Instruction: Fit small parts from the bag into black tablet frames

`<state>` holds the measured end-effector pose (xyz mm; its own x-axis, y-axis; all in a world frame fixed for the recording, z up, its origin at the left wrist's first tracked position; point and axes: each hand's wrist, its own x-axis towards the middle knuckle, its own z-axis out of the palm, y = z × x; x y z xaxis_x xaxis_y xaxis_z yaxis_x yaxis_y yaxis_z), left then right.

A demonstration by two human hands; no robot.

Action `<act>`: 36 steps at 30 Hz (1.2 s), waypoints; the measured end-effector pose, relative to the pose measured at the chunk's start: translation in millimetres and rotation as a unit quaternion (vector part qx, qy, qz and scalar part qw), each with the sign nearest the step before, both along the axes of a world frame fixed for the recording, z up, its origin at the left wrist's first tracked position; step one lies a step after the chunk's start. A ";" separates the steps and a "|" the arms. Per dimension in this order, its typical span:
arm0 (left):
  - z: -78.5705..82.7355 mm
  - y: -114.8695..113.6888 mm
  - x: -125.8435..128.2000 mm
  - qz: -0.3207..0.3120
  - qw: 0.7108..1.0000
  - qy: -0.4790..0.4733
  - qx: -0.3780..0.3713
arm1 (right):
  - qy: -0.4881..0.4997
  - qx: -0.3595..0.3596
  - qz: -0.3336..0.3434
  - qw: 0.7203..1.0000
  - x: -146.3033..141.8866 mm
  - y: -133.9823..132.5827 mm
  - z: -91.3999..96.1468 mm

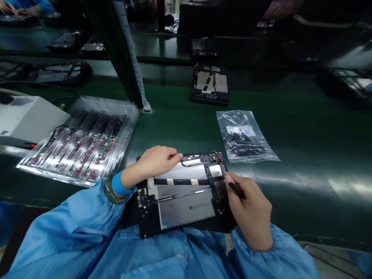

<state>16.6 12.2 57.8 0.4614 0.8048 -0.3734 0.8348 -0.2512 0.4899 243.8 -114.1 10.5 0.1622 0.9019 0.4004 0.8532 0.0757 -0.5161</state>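
An opened tablet (186,207) lies in front of me at the bench edge, its silver battery panels, black tape strip and circuit board exposed. My left hand (159,159) rests on its upper left edge, fingers bent together with the thumb toward the board; whether anything is pinched there is hidden. At the tablet's right edge, my right hand (250,205) is closed around a black pen-like tool (236,190), whose tip I cannot make out. Just beyond the tablet lies a clear plastic bag (247,135) with small black parts and a white label inside.
On the left, a clear plastic tray (84,143) holds several circuit boards with black cables, beside a white box-shaped device (30,118). A dark post (122,54) rises behind the tray. Another opened tablet (210,83) sits farther back. Other people's hands (19,9) show at the far left.
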 end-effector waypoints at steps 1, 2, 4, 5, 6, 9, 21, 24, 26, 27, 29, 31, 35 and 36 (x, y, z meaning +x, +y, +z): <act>-0.2 0.2 0.1 0.000 1.000 0.002 0.003 | 0.001 -0.003 -0.005 1.000 0.8 -0.8 -1.7; -0.5 0.2 0.2 0.001 1.000 0.003 0.006 | 0.004 -0.007 -0.012 1.000 1.7 -1.6 -3.0; -1.2 -0.1 0.5 0.003 1.000 0.003 0.010 | 0.009 -0.016 -0.025 1.000 4.0 -3.4 -4.7; -1.5 -0.3 0.7 0.004 1.000 0.003 0.012 | 0.012 -0.020 -0.032 0.999 5.4 -4.2 -5.3; -1.7 -0.5 0.9 0.005 1.000 0.003 0.014 | 0.014 -0.021 -0.043 0.999 6.7 -5.0 -5.9; -1.2 -0.7 1.7 0.006 1.000 0.006 0.018 | 0.010 -0.037 -0.076 0.996 11.0 -6.5 -8.8; 2.0 0.1 2.5 0.005 1.000 0.018 0.003 | 0.128 -0.204 -0.123 0.963 15.4 -6.4 -16.9; 1.6 0.3 3.1 0.003 1.000 0.016 0.008 | 0.148 -0.216 -0.119 0.958 13.2 -6.3 -16.8; 1.0 0.0 3.0 -0.001 1.000 0.020 0.015 | 0.153 -0.218 -0.119 0.956 11.8 -6.5 -17.0; 0.7 -0.2 2.8 -0.001 1.000 0.021 0.017 | 0.153 -0.219 -0.122 0.956 11.2 -6.5 -17.0; 0.0 -0.7 2.1 0.001 1.000 0.023 0.016 | 0.152 -0.224 -0.126 0.954 10.3 -6.5 -16.8; -0.5 -0.8 1.6 0.004 1.000 0.023 0.011 | 0.152 -0.229 -0.129 0.953 9.8 -6.6 -16.3; -0.2 -0.3 2.4 0.009 1.000 0.023 0.007 | 0.150 -0.218 -0.127 0.956 10.0 -7.2 -15.7; 0.1 -0.2 2.9 0.010 1.000 0.023 0.007 | 0.149 -0.215 -0.126 0.957 10.2 -7.4 -15.9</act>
<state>19.5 12.1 57.9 0.4279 0.8186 -0.3831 0.8615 -0.2413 0.4468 254.0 -121.5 -5.5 0.4451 0.8902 -0.0971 0.6260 -0.3869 -0.6771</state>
